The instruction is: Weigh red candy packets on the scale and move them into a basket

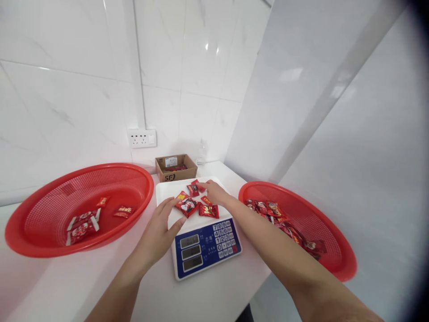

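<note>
A white scale [164, 190] with a blue keypad panel stands on the table. Several red snack packets lie on its pan, among them a larger one with a cartoon figure [187, 204] and a packet with yellow lettering [208, 210]. My left hand [164, 228] is at the pan's left edge, thumb and fingers apart beside the larger packet, holding nothing. Over the right part of the pan, my right hand [215, 193] has its fingers stretched out, the tips touching a small red packet [193, 189] group at the back. Its thumb is mostly hidden.
On the left is a red plastic basket [43, 190] with a few packets in it. Another red basket [330, 230] on the right holds many red packets [284, 223]. Behind the scale sits a small open cardboard box [181, 174], close to the tiled wall and a socket [142, 138].
</note>
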The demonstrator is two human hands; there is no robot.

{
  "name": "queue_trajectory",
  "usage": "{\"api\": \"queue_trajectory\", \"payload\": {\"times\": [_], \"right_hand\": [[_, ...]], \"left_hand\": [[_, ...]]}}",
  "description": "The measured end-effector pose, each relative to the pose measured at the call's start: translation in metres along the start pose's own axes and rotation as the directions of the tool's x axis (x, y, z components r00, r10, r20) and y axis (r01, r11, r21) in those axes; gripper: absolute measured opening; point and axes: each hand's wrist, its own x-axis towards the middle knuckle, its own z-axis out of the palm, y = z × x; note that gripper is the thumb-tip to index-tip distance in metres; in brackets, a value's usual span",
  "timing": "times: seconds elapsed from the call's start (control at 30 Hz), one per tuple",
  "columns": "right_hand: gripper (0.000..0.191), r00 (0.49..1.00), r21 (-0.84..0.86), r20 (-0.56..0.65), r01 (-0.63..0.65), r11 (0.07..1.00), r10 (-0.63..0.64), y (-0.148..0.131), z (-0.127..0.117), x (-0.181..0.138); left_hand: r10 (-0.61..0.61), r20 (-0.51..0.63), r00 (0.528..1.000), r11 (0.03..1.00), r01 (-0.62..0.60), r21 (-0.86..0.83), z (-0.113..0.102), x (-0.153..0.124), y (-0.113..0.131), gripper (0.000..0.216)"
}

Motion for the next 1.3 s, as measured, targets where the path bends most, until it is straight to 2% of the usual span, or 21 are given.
{"api": "queue_trajectory", "payload": {"times": [0.2, 0.37, 0.47, 0.57, 0.73, 0.9, 1.03, 1.3], "right_hand": [[0.055, 0.999, -0.024, 0.014, 0.046, 0.999, -0.045, -0.006, -0.001, 0.002], [0.064, 0.999, -0.035, -0.024, -0.03, 0.999, 0.029, 0.003, -0.001, 0.006], [0.057, 0.998, -0.048, -0.005, -0.065, 0.997, 0.065, 0.01, 0.0, 0.004], [0.049, 0.997, -0.051, -0.018, -0.073, 0.996, 0.072, 0.012, 0.0, -0.003], [0.054, 0.998, -0.075, -0.035, -0.05, 0.996, 0.047, 0.009, -0.005, -0.013], [0.054, 0.997, -0.127, -0.016, -0.073, 0.989, 0.072, 0.007, -0.006, 0.001], [0.054, 0.996, -0.156, -0.006, -0.092, 0.984, 0.093, 0.006, -0.005, 0.008], [0.039, 0.989, -0.18, -0.06, -0.142, 0.973, 0.133, 0.016, -0.014, -0.017]], "left_hand": [[-0.004, -0.002, 1.0, 1.0, 0.004, -0.002, -0.002, -0.001, 0.001, 0.043], [-0.015, 0.005, 1.0, 1.0, 0.015, 0.008, -0.002, -0.001, 0.002, 0.043], [-0.011, 0.0, 1.0, 1.0, 0.011, 0.007, -0.002, -0.001, 0.002, 0.043], [0.008, -0.017, 1.0, 1.0, -0.008, 0.0, -0.002, -0.001, 0.002, 0.041], [0.007, -0.008, 1.0, 1.0, -0.007, -0.004, 0.001, -0.001, 0.001, 0.042], [0.06, -0.015, 0.998, 0.998, -0.06, -0.011, 0.005, -0.001, 0.0, 0.04], [0.04, -0.014, 0.999, 0.999, -0.04, -0.003, 0.004, -0.002, 0.0, 0.04], [0.05, -0.01, 0.999, 0.998, -0.05, -0.025, 0.003, -0.001, 0.003, 0.039]]}}
